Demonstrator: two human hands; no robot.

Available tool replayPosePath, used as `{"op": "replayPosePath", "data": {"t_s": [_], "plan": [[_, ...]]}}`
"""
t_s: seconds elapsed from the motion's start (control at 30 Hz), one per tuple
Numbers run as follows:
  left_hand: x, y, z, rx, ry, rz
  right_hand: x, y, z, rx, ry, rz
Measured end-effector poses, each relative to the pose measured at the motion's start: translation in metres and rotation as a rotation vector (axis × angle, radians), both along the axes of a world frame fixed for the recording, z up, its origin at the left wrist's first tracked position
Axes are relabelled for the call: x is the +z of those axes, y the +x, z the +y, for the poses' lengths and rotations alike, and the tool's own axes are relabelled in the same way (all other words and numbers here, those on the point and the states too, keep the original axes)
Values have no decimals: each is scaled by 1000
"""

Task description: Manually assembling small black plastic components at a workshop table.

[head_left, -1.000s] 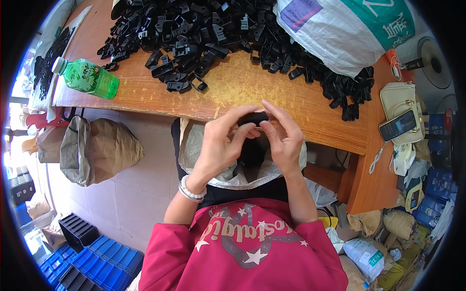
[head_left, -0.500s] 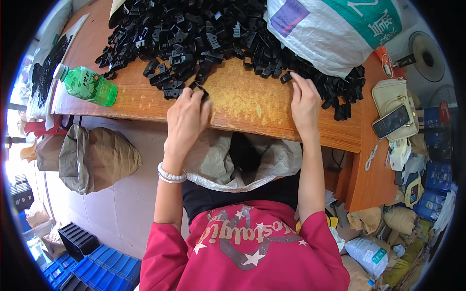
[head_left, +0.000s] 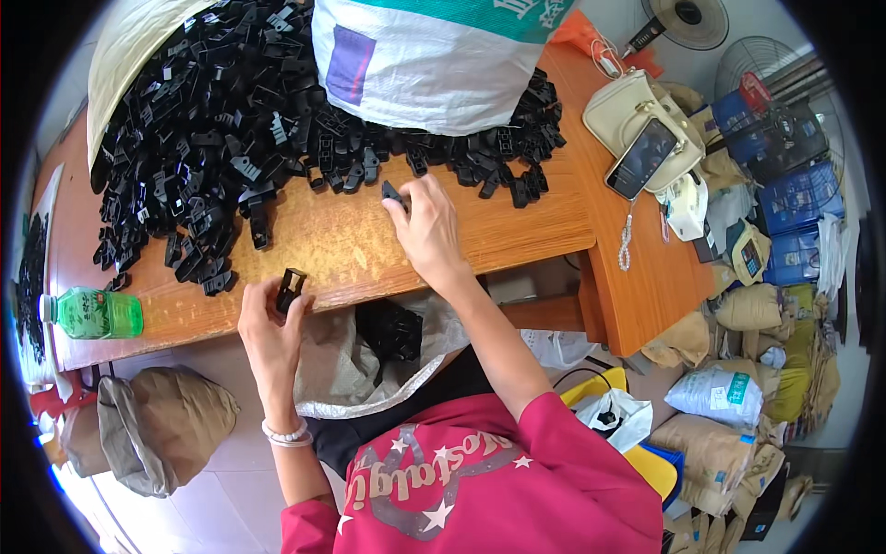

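The left hand point(head_left: 269, 325) pinches a black plastic clip point(head_left: 291, 288) at the near edge of the wooden table point(head_left: 351, 249). The right hand point(head_left: 426, 229), fingers closed, grips another black piece point(head_left: 391, 193) mid-table, just beside the heap of black clips point(head_left: 212, 138) along the far edge.

green bottle point(head_left: 92, 314) | white sack point(head_left: 434, 55) | cream handbag point(head_left: 637, 115) | phone point(head_left: 641, 159) | fan point(head_left: 688, 14)

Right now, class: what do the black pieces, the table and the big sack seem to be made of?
Black pieces: probably moulded plastic, matt with slight sheen, identical shapes.
Table: wood or wood-look board, glossy orange-brown, worn pale in patches.
Big sack: likely woven plastic, white, creased and faintly shiny.
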State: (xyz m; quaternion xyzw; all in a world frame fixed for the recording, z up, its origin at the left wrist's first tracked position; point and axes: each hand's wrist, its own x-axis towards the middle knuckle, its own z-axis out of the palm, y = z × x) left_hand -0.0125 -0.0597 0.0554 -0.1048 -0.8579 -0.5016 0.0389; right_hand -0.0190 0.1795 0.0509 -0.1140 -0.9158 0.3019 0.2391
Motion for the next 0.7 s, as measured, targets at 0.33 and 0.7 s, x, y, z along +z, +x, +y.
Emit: {"op": "replayPosePath", "data": {"t_s": [0.33,0.7], "plan": [[15,11,28,-126,196,-236,23,43,-25,412,-388,211],[38,15,38,-290,547,-531,40,58,-29,537,-300,308]]}}
